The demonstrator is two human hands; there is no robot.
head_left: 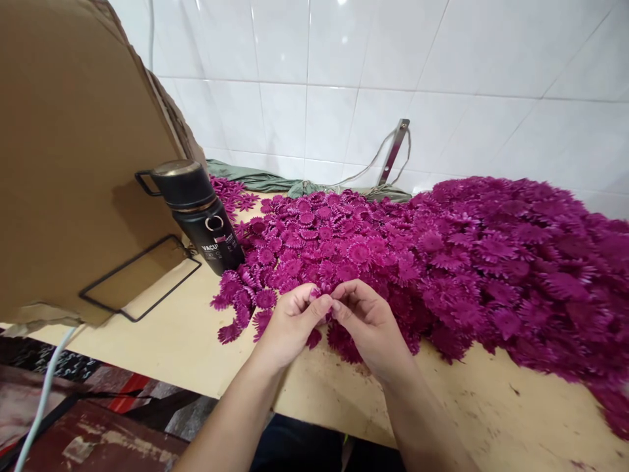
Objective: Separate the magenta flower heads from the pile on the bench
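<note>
Head view: left hand [293, 322] meets right hand [367, 321], both pinching a small magenta piece [314, 294].

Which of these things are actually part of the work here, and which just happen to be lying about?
Part of the work, it seems:
magenta flower pieces, heaped
left hand and right hand, fingertips together; anything between them is mostly hidden
table, under the flowers

Probably just lying about:
black flask
wire frame
cardboard
green cloth
</note>
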